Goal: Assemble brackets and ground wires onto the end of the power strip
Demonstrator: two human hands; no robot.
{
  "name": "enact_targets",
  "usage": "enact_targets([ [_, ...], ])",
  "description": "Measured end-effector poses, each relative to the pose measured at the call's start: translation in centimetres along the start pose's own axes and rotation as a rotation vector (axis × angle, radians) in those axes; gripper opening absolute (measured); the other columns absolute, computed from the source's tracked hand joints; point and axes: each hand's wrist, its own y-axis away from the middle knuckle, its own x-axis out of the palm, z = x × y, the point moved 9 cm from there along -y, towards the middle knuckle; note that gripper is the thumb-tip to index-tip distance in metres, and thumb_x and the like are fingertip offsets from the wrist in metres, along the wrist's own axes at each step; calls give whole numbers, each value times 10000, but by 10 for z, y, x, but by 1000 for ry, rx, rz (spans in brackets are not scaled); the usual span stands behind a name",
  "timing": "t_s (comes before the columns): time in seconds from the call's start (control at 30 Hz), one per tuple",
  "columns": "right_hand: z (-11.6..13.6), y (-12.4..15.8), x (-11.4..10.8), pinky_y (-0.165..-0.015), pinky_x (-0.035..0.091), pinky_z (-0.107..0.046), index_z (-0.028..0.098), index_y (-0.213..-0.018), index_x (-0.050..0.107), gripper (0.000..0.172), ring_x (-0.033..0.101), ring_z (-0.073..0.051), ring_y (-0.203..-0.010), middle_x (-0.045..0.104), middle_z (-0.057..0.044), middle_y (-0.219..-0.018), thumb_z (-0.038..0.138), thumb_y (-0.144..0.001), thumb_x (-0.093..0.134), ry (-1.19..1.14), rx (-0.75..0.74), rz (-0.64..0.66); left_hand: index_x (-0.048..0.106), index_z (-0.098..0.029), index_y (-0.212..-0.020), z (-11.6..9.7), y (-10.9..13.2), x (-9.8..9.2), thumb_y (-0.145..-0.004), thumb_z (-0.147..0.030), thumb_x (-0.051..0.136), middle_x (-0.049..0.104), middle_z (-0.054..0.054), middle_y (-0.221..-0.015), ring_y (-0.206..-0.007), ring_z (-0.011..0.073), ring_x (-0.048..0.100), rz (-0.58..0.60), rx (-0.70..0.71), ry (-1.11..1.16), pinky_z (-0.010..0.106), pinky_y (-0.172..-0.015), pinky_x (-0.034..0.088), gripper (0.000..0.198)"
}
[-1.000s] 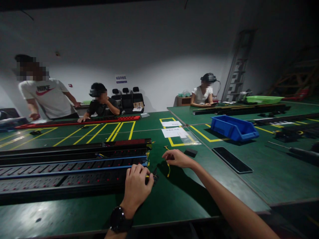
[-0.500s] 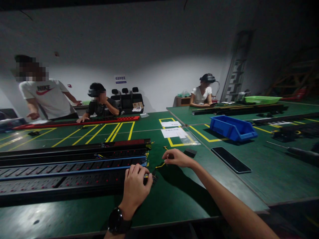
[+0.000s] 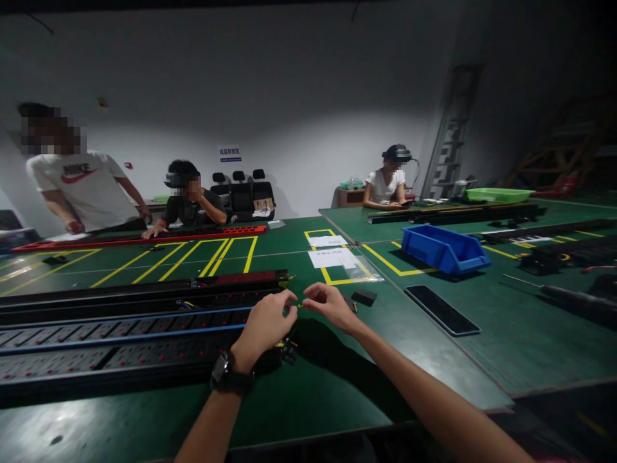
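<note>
Long black power strips with red-dotted sockets lie on the left, one row edged with blue rails. At their right ends, my left hand, with a black watch on its wrist, is closed with curled fingers over the blue-edged strip's end; what they hold is hidden. Facing it, my right hand pinches a short yellow wire, seen as a small bit between both hands. Loose wire ends and black connector pieces stick out of the nearest strip, below my left hand.
A small black block and a phone lie right of my hands. Beyond are a blue bin, a screwdriver and paper sheets. Across the green table are several people, one beside a red strip.
My left hand has moved up and right from the nearest strip's end, and my right hand has shifted slightly, bringing them close together. The standing person's arms have lowered.
</note>
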Motion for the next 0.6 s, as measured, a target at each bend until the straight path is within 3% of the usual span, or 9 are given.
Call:
enact_targets([
  [0.1, 4, 3, 5, -675, 501, -308, 196, -933, 652, 372, 607, -176, -730, 653, -14, -794, 490, -748, 785, 42, -37, -57, 726, -220, -1013, 4, -18, 11, -882, -265, 541, 763, 52, -878, -797, 207, 698, 86, -23, 159, 285, -700, 476, 231],
  [0.23, 4, 5, 7, -713, 515, -334, 201, -923, 664, 375, 620, -198, -765, 680, -36, -832, 516, -754, 776, 61, -42, -111, 749, -186, -920, 7, -26, 16, -871, -288, 561, 775, 66, -929, -843, 204, 706, 100, 10, 324, 280, -760, 508, 219],
  [0.43, -8, 2, 10, -725, 527, -348, 183, -983, 672, 424, 668, -207, -759, 722, -49, -811, 464, -701, 818, -123, 55, -124, 732, -159, -951, 17, -24, 25, -856, -346, 628, 770, 69, -914, -839, 192, 701, 134, 47, 479, 283, -771, 524, 234],
  [0.6, -18, 4, 17, -647, 488, -295, 163, -1017, 677, 498, 611, -146, -629, 679, -4, -697, 462, -659, 853, -272, 180, -95, 724, -161, -912, 21, -24, 26, -865, -396, 635, 759, 53, -868, -780, 172, 677, 123, 77, 483, 265, -715, 509, 255],
])
